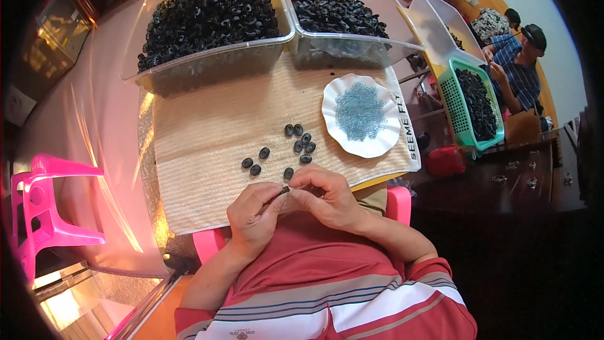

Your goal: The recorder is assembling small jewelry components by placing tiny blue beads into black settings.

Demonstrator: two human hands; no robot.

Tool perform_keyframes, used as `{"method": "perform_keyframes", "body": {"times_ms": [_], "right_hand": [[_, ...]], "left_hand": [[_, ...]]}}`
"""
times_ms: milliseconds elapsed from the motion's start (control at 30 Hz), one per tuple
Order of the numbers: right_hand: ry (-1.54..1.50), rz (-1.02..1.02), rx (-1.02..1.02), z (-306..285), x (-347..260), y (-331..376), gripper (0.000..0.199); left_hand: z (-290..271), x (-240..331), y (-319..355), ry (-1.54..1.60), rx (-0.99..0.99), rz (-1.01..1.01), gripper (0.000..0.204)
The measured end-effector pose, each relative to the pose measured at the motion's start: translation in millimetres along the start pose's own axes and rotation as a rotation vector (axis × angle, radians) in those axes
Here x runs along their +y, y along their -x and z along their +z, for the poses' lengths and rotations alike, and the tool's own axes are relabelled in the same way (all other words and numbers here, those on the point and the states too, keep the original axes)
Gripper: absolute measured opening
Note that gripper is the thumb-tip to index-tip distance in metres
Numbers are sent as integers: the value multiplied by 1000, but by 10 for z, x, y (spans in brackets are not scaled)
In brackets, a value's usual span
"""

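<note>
A small black ring-shaped part (285, 189) sat pinched between the fingertips of the left hand (255, 213) and the right hand (327, 196), held low over the near edge of the woven mat (201, 132) on the bench; it was mostly hidden by the fingers, only a dark end showing; just beyond the hands, loose black parts (296, 145) of the same round, holed shape lay scattered flat on the mat, a tight cluster toward the right and three more set apart to the left.
</note>
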State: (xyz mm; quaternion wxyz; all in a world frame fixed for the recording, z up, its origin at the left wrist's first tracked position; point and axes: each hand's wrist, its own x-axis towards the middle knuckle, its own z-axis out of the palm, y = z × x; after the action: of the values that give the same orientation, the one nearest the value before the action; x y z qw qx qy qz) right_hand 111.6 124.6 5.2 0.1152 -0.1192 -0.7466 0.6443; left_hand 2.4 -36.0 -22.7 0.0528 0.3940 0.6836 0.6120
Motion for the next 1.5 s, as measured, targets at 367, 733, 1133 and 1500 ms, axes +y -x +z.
{"method": "perform_keyframes", "body": {"times_ms": [367, 733, 1133, 1500], "right_hand": [[1047, -215, 279, -1000, -114, -218, 23], [1259, -81, 136, -1194, -59, -299, 27], [1132, -109, 134, -1264, 40, -321, 18], [1199, -98, 74, -1232, -36, -325, 18]], "left_hand": [[14, -37, 49, 63, 15, -44, 16], [40, 3, 42, 59, -29, -54, 18], [33, 34, 29, 13, -55, -9, 18], [49, 45, 34, 8, -74, -27, 17]]}}
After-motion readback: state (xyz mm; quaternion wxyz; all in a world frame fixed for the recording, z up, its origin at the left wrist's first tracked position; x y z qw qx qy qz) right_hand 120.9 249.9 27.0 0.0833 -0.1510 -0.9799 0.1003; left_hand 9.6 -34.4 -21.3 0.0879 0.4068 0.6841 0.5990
